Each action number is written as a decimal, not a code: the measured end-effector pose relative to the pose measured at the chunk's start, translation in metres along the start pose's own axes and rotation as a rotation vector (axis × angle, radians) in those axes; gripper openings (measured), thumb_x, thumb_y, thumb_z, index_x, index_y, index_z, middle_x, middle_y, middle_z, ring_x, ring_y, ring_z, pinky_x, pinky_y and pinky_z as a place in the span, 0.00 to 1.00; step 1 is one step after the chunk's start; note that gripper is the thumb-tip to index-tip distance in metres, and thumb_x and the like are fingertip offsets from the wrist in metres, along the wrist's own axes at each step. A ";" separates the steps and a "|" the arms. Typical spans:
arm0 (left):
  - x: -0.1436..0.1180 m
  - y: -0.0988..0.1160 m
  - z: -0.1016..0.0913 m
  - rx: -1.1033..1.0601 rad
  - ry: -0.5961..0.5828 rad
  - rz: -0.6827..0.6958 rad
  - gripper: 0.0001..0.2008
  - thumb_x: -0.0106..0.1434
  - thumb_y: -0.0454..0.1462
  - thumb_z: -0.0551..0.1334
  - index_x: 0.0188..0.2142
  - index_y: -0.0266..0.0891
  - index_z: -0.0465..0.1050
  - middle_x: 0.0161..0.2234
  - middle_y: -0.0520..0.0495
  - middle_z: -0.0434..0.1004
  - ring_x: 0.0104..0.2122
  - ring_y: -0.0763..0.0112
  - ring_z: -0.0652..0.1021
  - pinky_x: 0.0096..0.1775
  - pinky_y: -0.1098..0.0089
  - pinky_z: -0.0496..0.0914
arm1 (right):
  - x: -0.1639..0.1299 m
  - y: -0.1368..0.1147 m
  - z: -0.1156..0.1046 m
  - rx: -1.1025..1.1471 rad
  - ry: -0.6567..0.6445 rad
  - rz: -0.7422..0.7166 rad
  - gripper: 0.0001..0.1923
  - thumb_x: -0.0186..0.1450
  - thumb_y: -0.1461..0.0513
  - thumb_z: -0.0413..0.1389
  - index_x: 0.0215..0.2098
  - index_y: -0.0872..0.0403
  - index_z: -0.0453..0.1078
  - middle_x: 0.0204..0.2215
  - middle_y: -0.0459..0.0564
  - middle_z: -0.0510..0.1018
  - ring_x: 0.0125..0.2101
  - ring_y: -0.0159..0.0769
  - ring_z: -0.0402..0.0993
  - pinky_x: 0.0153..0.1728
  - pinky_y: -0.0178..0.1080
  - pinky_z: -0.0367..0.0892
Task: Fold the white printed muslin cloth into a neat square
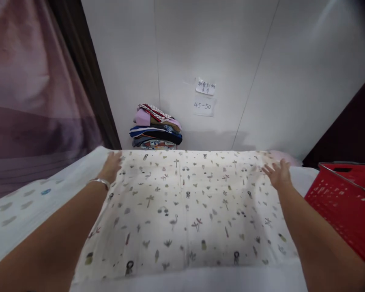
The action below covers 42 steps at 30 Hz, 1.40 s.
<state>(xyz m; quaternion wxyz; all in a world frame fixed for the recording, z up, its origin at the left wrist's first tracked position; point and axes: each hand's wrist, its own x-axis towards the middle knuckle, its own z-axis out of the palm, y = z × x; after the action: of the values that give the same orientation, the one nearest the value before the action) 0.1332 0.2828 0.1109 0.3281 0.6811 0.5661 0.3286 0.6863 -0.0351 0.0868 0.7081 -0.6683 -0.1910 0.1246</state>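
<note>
Both hands flat, fingers spread, holding nothing: left hand (111, 167) on cloth (182, 207) far-left corner, right hand (278, 173) on far-right corner, cloth spread between and below them; best to press evenly outward so corners stay square, basket (346, 202) just right of right hand.

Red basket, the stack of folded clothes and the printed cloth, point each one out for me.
red basket (343, 211), head view, on its mesh side wall.
stack of folded clothes (156, 127), head view, on the stack's middle.
printed cloth (185, 211), head view, on its flat centre.
</note>
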 end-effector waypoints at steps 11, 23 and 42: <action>-0.201 -0.115 0.016 0.424 -0.267 0.677 0.26 0.60 0.52 0.57 0.57 0.54 0.66 0.59 0.51 0.65 0.59 0.57 0.66 0.59 0.57 0.61 | -0.148 0.120 -0.156 -0.835 -0.165 -0.034 0.28 0.55 0.48 0.54 0.50 0.51 0.72 0.52 0.54 0.73 0.52 0.53 0.70 0.51 0.50 0.66; -0.212 -0.101 0.038 0.803 -0.310 0.489 0.29 0.52 0.23 0.49 0.49 0.42 0.73 0.53 0.45 0.73 0.53 0.60 0.71 0.52 0.58 0.66 | -0.152 0.122 -0.174 -1.264 -0.341 -0.334 0.29 0.51 0.69 0.45 0.49 0.55 0.72 0.53 0.51 0.72 0.55 0.41 0.65 0.58 0.43 0.57; -0.276 -0.181 -0.079 0.601 -0.323 0.441 0.29 0.37 0.35 0.55 0.42 0.56 0.74 0.51 0.63 0.73 0.55 0.60 0.70 0.60 0.62 0.58 | -0.339 0.086 -0.237 -1.282 -0.299 -0.207 0.12 0.54 0.70 0.46 0.23 0.53 0.68 0.26 0.48 0.75 0.33 0.36 0.70 0.35 0.34 0.58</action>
<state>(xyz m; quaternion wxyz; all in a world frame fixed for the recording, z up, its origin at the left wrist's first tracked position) -0.0720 0.0419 -0.0134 0.1207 0.8945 0.4186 0.0998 0.4931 -0.3882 -0.0417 0.1447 -0.9107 -0.3869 0.0091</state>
